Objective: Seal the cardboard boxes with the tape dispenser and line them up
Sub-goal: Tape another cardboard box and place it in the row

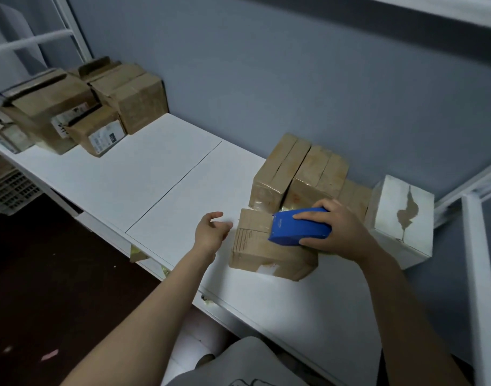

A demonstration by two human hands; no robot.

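Note:
A brown cardboard box (263, 252) lies near the front of the white tabletop (160, 174). On its top rests a blue tape dispenser (297, 225), gripped by my right hand (336, 229). My left hand (212, 231) hovers just left of that box with its fingers apart, holding nothing. Behind the box, two taped boxes (297, 174) stand side by side against the wall, with a third brown box (355, 195) partly hidden behind my right hand.
A white box with a torn patch (400, 215) sits at the right end. A pile of several cardboard boxes (80, 107) fills the far left of the table. White metal frame posts (478, 274) stand at the right. A plastic crate (10, 190) sits below left.

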